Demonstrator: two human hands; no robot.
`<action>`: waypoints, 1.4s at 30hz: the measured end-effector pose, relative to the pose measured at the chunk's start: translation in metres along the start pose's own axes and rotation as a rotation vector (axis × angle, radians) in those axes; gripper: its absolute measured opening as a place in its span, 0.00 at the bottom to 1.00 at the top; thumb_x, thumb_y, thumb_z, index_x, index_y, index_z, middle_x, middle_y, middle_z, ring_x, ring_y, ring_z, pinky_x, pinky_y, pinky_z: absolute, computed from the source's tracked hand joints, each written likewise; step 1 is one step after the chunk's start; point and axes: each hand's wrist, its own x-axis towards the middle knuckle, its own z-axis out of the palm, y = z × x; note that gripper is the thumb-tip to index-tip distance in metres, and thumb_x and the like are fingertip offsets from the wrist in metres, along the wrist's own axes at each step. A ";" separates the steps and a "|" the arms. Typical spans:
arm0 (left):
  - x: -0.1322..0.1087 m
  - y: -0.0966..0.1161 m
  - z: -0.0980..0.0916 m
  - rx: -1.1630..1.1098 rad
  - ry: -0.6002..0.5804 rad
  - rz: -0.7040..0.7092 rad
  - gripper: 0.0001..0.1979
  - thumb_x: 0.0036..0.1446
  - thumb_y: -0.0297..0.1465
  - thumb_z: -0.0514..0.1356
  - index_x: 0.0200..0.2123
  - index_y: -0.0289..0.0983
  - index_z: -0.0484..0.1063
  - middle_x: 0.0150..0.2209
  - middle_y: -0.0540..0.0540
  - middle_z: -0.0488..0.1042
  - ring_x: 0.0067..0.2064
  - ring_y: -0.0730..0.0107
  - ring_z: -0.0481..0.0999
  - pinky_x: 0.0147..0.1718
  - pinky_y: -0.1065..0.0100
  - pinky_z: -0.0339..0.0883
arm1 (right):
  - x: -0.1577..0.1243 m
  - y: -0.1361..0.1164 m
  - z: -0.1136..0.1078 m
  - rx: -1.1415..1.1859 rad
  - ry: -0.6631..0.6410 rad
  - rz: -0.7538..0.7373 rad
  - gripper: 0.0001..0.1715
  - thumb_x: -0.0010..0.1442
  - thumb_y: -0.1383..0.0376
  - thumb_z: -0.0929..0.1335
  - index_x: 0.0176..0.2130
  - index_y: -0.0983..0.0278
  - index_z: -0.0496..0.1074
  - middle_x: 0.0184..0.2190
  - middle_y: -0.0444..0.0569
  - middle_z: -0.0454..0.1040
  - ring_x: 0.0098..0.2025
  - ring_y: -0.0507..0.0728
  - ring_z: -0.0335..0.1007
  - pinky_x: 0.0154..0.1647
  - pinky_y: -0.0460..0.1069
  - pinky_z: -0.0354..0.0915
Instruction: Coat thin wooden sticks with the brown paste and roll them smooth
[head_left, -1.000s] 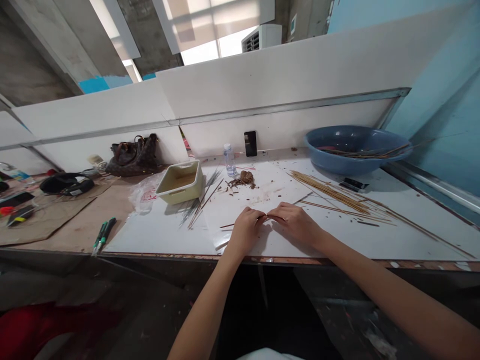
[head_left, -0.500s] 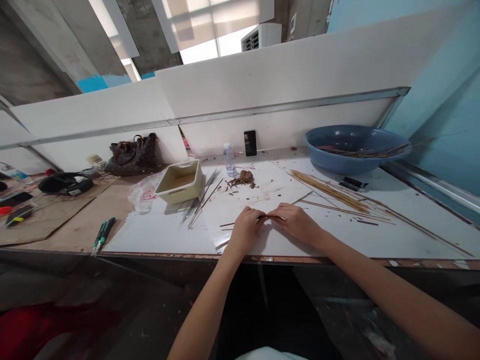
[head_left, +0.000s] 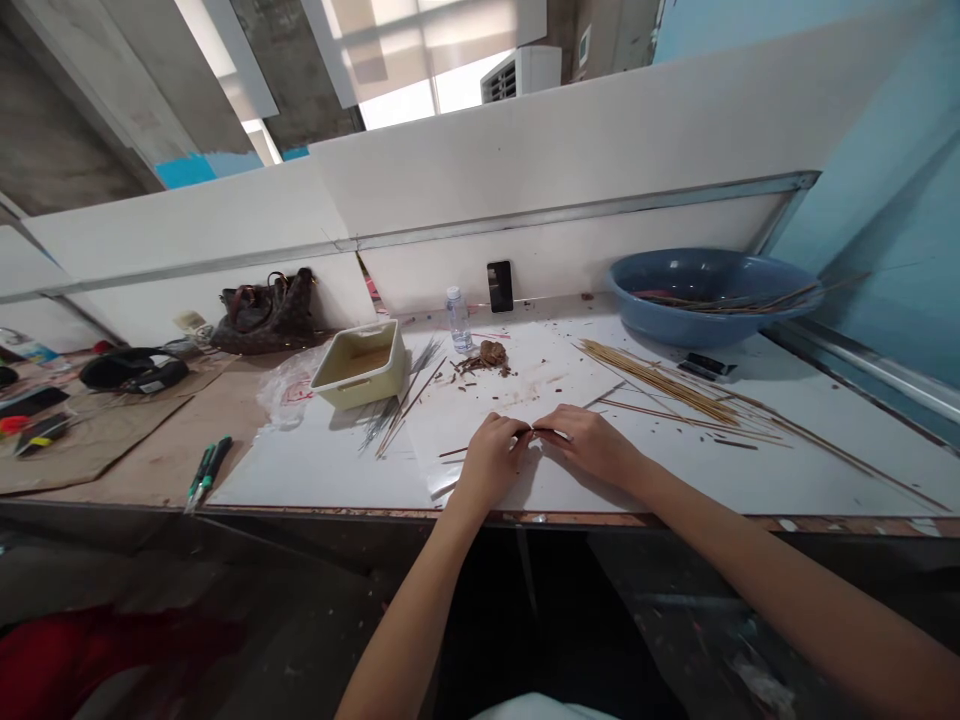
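Note:
My left hand (head_left: 495, 448) and my right hand (head_left: 589, 440) meet at the fingertips, low over the white board (head_left: 345, 480). Both are closed in a pinch on a thin brown stick (head_left: 532, 432), mostly covered by the fingers. From behind my left hand a thin dark stick end (head_left: 452, 453) pokes out leftward; whether it is the same piece I cannot tell. Beyond the hands sits a crumbly brown lump (head_left: 493, 353) with short broken bits around it. To the right of my right hand lies a bundle of thin yellowish sticks (head_left: 660, 382).
A blue basin (head_left: 690, 325) with long sticks stands back right. Behind the lump are a clear bottle (head_left: 459, 325) and a phone (head_left: 500, 287) leaning on the partition. Leftward are a cream tub (head_left: 352, 395), thin wires (head_left: 390, 410), green-handled pliers (head_left: 208, 470) and a brown handbag (head_left: 274, 320).
The fingertips have shifted very slightly where they meet. Otherwise both hands and the things on the table stay in place.

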 end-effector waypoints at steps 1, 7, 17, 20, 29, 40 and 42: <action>0.000 0.000 0.000 0.006 0.002 0.006 0.05 0.72 0.24 0.68 0.45 0.40 0.83 0.39 0.46 0.85 0.46 0.58 0.79 0.45 0.60 0.74 | 0.000 -0.001 -0.001 0.002 0.002 -0.002 0.11 0.77 0.68 0.69 0.53 0.60 0.82 0.44 0.53 0.87 0.46 0.64 0.84 0.49 0.60 0.80; 0.001 -0.002 0.000 0.050 0.028 0.067 0.06 0.73 0.24 0.66 0.45 0.41 0.82 0.40 0.45 0.84 0.46 0.57 0.79 0.45 0.59 0.75 | 0.001 -0.005 -0.003 0.021 0.011 -0.006 0.11 0.77 0.68 0.69 0.54 0.61 0.81 0.45 0.54 0.87 0.47 0.65 0.84 0.50 0.61 0.80; 0.000 -0.003 0.001 0.046 -0.014 0.032 0.04 0.71 0.26 0.69 0.46 0.41 0.83 0.42 0.45 0.86 0.47 0.56 0.80 0.47 0.58 0.76 | 0.002 0.000 -0.001 0.032 -0.027 0.022 0.12 0.76 0.68 0.69 0.55 0.61 0.81 0.47 0.56 0.87 0.49 0.65 0.85 0.52 0.61 0.82; 0.000 -0.003 0.002 0.046 -0.005 0.026 0.03 0.71 0.27 0.70 0.45 0.41 0.82 0.42 0.45 0.86 0.48 0.56 0.80 0.47 0.58 0.76 | 0.002 0.000 -0.002 0.004 -0.022 0.028 0.11 0.77 0.67 0.69 0.54 0.62 0.81 0.45 0.56 0.87 0.48 0.65 0.85 0.52 0.62 0.82; 0.000 0.001 -0.001 0.087 -0.024 0.039 0.04 0.75 0.29 0.66 0.47 0.40 0.82 0.42 0.44 0.85 0.47 0.56 0.80 0.47 0.56 0.75 | 0.002 0.002 -0.002 -0.006 -0.004 -0.013 0.11 0.78 0.67 0.68 0.53 0.62 0.81 0.44 0.55 0.87 0.47 0.64 0.84 0.51 0.61 0.81; 0.001 0.002 0.003 0.065 -0.022 0.033 0.03 0.73 0.28 0.67 0.45 0.41 0.82 0.42 0.43 0.83 0.48 0.54 0.79 0.48 0.55 0.76 | 0.003 -0.003 -0.005 0.031 -0.018 -0.008 0.13 0.77 0.68 0.68 0.54 0.60 0.82 0.45 0.55 0.87 0.47 0.64 0.84 0.51 0.62 0.82; 0.002 0.002 0.003 0.065 -0.014 0.035 0.04 0.73 0.27 0.68 0.44 0.41 0.83 0.41 0.44 0.84 0.47 0.54 0.79 0.47 0.55 0.76 | 0.003 -0.005 -0.008 0.042 -0.019 -0.006 0.13 0.77 0.68 0.68 0.53 0.60 0.82 0.44 0.54 0.87 0.46 0.64 0.84 0.50 0.61 0.82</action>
